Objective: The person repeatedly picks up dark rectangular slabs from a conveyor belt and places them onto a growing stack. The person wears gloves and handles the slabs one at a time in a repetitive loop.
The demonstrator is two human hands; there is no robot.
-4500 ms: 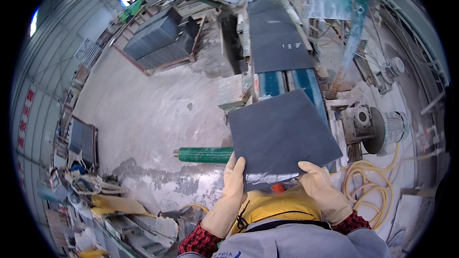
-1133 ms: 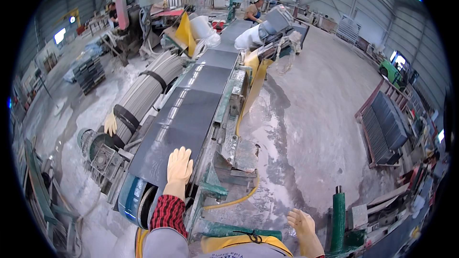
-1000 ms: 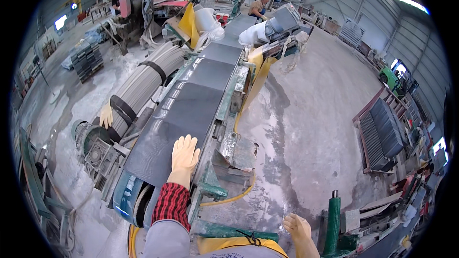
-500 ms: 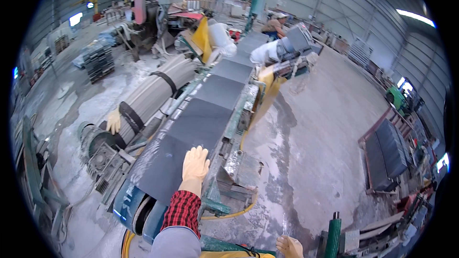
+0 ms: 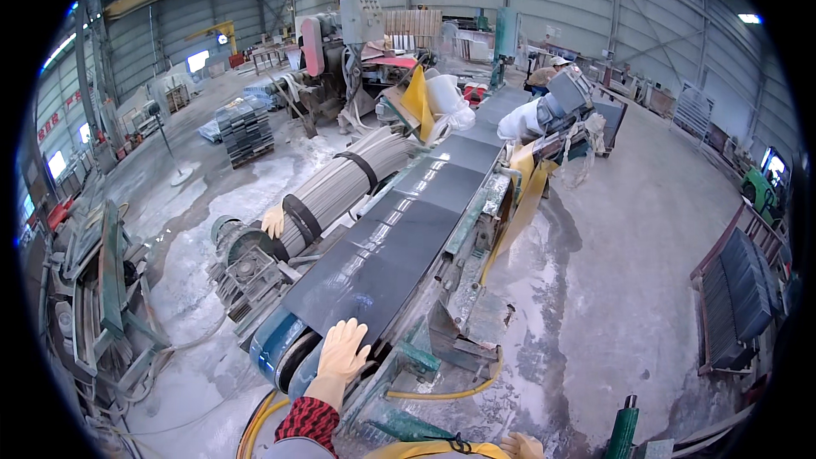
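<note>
My left hand point(image 5: 342, 355) wears a pale rubber glove below a red-and-black checked cuff. Its fingers are stretched out, open, at the near right corner of a dark grey stone slab point(image 5: 365, 263). Whether the fingertips press on the slab or just hover is hard to tell. The slab lies flat in a row of similar slabs point(image 5: 416, 219) along a conveyor, whose blue end housing point(image 5: 279, 342) shows beside my hand. Low at the picture's edge, my right hand point(image 5: 522, 445), also gloved, hangs by my yellow apron point(image 5: 442, 450), loosely open and partly cut off, with nothing seen in it.
Left of the conveyor stand a motor point(image 5: 246, 263) and a strapped grey bundle point(image 5: 340, 183), with a loose glove point(image 5: 273, 221) on it. A green post point(image 5: 625, 429) rises at lower right. A rack of dark slabs point(image 5: 735, 297) stands right. Another person point(image 5: 544, 76) is at the far end.
My left hand has drawn back from the slab's top toward its near right corner. The view has swung, so the scene sits further right. My right hand shows less.
</note>
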